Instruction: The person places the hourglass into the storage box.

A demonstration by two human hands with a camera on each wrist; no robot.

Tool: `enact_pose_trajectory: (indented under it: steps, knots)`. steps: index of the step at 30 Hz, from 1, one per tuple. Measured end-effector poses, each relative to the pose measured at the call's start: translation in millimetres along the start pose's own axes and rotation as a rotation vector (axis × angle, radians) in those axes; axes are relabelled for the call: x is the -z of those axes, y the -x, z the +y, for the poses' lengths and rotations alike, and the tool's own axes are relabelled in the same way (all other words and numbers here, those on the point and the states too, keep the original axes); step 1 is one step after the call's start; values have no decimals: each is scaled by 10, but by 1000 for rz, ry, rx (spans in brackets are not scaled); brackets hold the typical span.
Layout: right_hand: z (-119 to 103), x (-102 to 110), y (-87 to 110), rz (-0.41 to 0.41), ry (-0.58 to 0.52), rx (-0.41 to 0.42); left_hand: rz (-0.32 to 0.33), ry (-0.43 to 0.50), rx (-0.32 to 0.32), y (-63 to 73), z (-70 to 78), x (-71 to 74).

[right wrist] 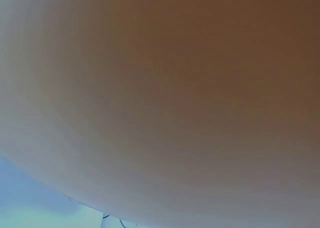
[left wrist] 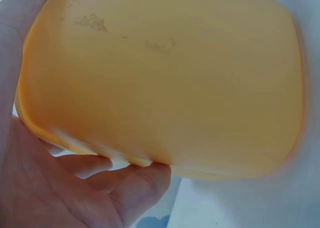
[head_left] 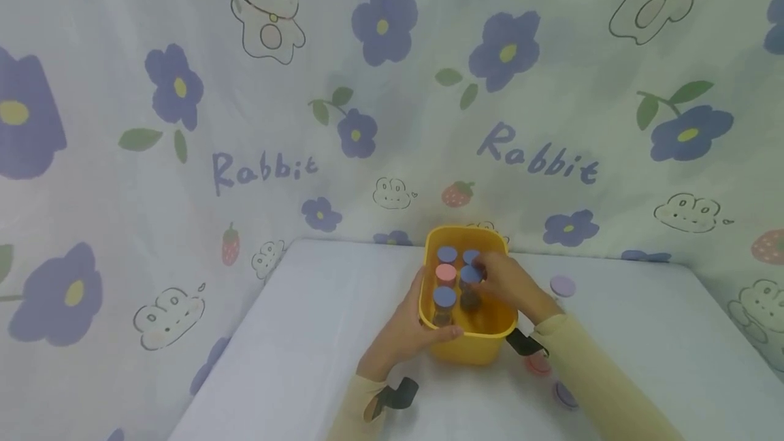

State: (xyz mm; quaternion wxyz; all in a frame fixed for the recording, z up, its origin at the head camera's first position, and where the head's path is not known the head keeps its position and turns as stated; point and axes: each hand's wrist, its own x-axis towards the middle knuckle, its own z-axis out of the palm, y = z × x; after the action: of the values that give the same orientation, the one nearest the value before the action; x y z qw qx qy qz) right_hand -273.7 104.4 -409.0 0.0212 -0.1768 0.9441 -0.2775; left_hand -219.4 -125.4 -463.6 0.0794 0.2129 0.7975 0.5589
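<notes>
A yellow plastic bin (head_left: 467,351) stands upright on the white table. My left hand (head_left: 407,325) grips its left side, the thumb lying over the near rim; from the left wrist, curled fingers (left wrist: 142,188) press on the bin wall (left wrist: 165,98). My right hand (head_left: 505,281) reaches over the right rim and pinches a small clear jar with a blue lid (head_left: 470,275), dark contents showing low in it. Beside it in the bin are a pink-lidded jar (head_left: 446,273) and several more blue-lidded ones, such as the front left jar (head_left: 444,297). A blurred brown surface fills the right wrist view.
To the right of the bin a pale purple disc (head_left: 563,286) lies on the table. Nearer the front lie a red disc (head_left: 537,364) and another purple disc (head_left: 565,395), partly beside my right sleeve (head_left: 603,373). Behind the table hangs a rabbit-and-flower curtain (head_left: 392,87).
</notes>
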Motion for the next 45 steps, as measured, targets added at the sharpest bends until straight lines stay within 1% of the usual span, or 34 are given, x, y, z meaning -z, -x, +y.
enact_pose_trajectory:
  steps: [4, 7, 9, 13, 16, 18, 22, 25, 29, 36, 41, 45]
  knots:
    - [-32, -23, -1, 11, 27, -22, 9, -6, -5, 7, -6, 7]
    - [-34, -51, 16, 32, 49, -7, 16, -10, -14, 18, -13, 3]
    - [-26, -72, 33, 52, 76, 19, 16, -6, -16, 25, -23, -4]
    - [-18, -112, 75, 88, 143, 61, 21, -2, 5, 51, -30, -21]
    - [-16, -139, 91, 100, 170, 55, 26, -8, 30, 76, -28, -40]
    - [-11, -159, 94, 105, 181, 41, 23, -3, 28, 84, -29, -49]
    - [-3, -192, 106, 112, 191, 10, 11, 13, 18, 93, -25, -61]
    - [-3, -202, 121, 112, 174, -10, 11, 12, 17, 101, -15, -64]
    - [-8, -209, 146, 122, 154, -11, 15, 4, 26, 112, -5, -70]
    - [2, -236, 171, 166, 146, -6, 14, 4, 47, 130, 12, -77]
    - [-15, -232, 148, 171, 143, -26, 23, -3, 41, 117, 23, -62]
    - [-18, -220, 137, 194, 133, -17, 26, -6, 31, 98, 29, -50]
